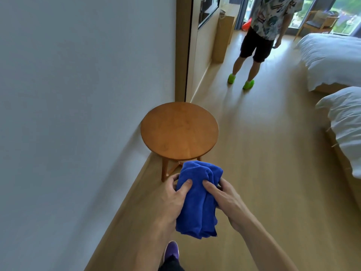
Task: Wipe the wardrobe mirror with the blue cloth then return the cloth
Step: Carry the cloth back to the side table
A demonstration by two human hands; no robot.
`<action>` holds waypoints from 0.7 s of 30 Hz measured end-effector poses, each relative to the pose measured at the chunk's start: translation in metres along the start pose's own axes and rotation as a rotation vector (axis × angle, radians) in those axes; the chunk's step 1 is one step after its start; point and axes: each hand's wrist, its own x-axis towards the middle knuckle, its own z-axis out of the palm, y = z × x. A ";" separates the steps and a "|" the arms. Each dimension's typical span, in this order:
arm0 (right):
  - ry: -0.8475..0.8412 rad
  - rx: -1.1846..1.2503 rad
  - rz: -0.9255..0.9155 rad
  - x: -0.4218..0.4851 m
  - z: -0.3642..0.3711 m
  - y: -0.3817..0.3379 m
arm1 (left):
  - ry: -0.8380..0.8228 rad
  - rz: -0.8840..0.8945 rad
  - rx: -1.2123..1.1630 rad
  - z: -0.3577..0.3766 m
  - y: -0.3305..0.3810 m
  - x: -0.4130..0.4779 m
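blue cloth (197, 200) bunched, long axis near to far, lower end hanging, held in the air near side of the round wooden table (179, 132). pale wood floor (263, 173), white wall (78, 94) left, bed (332, 59) right. my left hand (173, 198) and right hand (226, 200) each grasp a side, thumbs on top
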 end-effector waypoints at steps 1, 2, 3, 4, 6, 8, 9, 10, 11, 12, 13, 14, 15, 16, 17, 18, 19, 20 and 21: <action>0.008 -0.003 -0.004 0.013 -0.003 -0.009 | -0.009 -0.001 -0.011 0.002 0.008 0.014; 0.016 -0.002 -0.011 0.024 -0.005 -0.017 | -0.021 0.004 -0.022 0.004 0.016 0.028; 0.023 0.004 -0.020 0.036 -0.007 -0.024 | -0.034 0.013 -0.025 0.007 0.023 0.041; 0.031 0.010 -0.026 0.046 -0.009 -0.030 | -0.042 0.023 -0.023 0.009 0.030 0.054; 0.045 0.012 -0.029 0.064 -0.013 -0.039 | -0.044 0.037 -0.019 0.015 0.041 0.075; 0.050 0.016 -0.027 0.081 -0.018 -0.047 | -0.046 0.035 -0.018 0.022 0.048 0.094; 0.048 0.018 -0.025 0.090 -0.022 -0.049 | -0.043 0.029 -0.024 0.026 0.049 0.103; 0.042 0.019 -0.023 0.099 -0.027 -0.052 | -0.037 0.022 -0.030 0.030 0.050 0.111; 0.034 0.019 -0.021 0.108 -0.032 -0.055 | -0.026 0.015 -0.035 0.035 0.051 0.120; 0.024 0.018 -0.019 0.117 -0.037 -0.057 | -0.013 0.009 -0.038 0.040 0.052 0.128; 0.012 0.018 -0.017 0.127 -0.043 -0.059 | -0.001 0.004 -0.041 0.045 0.053 0.136; -0.006 0.015 -0.017 0.137 -0.049 -0.061 | 0.012 0.002 -0.045 0.052 0.055 0.143; -0.025 0.011 -0.017 0.147 -0.056 -0.063 | 0.026 0.001 -0.051 0.059 0.056 0.151; -0.045 0.003 -0.016 0.158 -0.065 -0.066 | 0.043 0.001 -0.059 0.068 0.058 0.159; -0.061 -0.010 -0.012 0.170 -0.075 -0.069 | 0.062 0.002 -0.067 0.079 0.060 0.166; -0.076 -0.025 -0.008 0.182 -0.087 -0.072 | 0.080 0.003 -0.078 0.091 0.062 0.174; -0.089 -0.044 -0.006 0.194 -0.100 -0.076 | 0.097 0.001 -0.092 0.104 0.064 0.181; -0.101 -0.062 -0.002 0.206 -0.113 -0.080 | 0.115 -0.005 -0.109 0.117 0.066 0.187; -0.110 -0.078 0.001 0.217 -0.126 -0.085 | 0.131 -0.013 -0.125 0.132 0.068 0.193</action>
